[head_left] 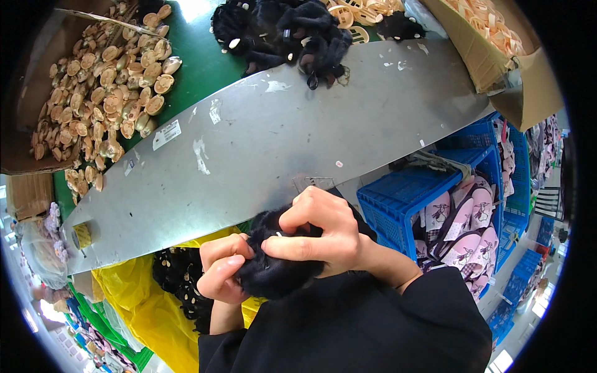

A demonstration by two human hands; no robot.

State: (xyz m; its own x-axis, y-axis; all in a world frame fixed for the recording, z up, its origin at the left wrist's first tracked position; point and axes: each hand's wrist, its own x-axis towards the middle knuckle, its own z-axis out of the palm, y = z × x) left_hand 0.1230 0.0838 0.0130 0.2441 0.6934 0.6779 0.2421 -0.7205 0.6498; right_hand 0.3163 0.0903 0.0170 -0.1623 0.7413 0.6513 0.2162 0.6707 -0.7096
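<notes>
A black furry plush piece (277,276) is held in front of my body, at the near edge of the metal worktop. My left hand (222,266) grips its left side with bent fingers. From the right, my right hand (323,233) pinches the fur, its thumb and index finger pressed into the top. A small pale bit shows by the right thumb. The fingers hide much of the piece, so its full shape cannot be made out.
Black plush pieces (298,31) lie heaped at the worktop's (261,137) far side. A carton of beige-and-gold plastic parts (106,87) stands at left, another carton (528,87) at far right. Blue crates (388,202) hold pink slippers (463,233). A yellow bag (137,298) with black pieces sits below left.
</notes>
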